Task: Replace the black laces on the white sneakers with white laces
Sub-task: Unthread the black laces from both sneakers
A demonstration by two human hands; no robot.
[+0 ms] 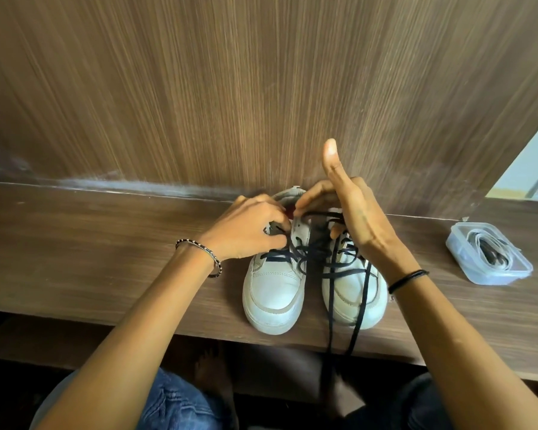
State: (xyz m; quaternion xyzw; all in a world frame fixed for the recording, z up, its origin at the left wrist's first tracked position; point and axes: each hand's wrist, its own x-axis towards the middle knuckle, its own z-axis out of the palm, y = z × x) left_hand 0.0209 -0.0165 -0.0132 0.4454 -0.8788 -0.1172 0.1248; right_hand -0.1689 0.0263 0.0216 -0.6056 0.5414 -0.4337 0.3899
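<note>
A pair of white sneakers, the left sneaker [272, 293] and the right sneaker [348, 299], stands side by side on a dark wood-grain ledge [106, 259], toes pointing toward the person and heels close to the back panel [230, 88]. That panel rises straight up behind the sneakers in the same brown, streaked veneer, with a pale, dusty smear along the seam where it meets the ledge.

The black laces [330, 265] are still threaded through both sneakers (loosened and crossing from one to the other), and two ends trail over the right sneaker's toe and hang off the ledge's front edge.

The left hand [249, 231] sits on the upper eyelets of the left sneaker, its fingers curled and pinching a lace there. The right hand [354, 218] is over the sneakers' openings with the thumb straight up and the fingers bent down toward a lace; whether they hold it cannot be told. A beaded bracelet [199, 252] circles the left wrist and a black band [407, 280] the right.

Well to the right of the sneakers, on the same ledge, a clear plastic container [494, 276] holds the white laces [491, 252]. Beyond it, the panel ends at a pale wall.

Below the sneakers, under the ledge, are blue jeans [174, 401] and a bare foot [212, 373] on a dark floor.
</note>
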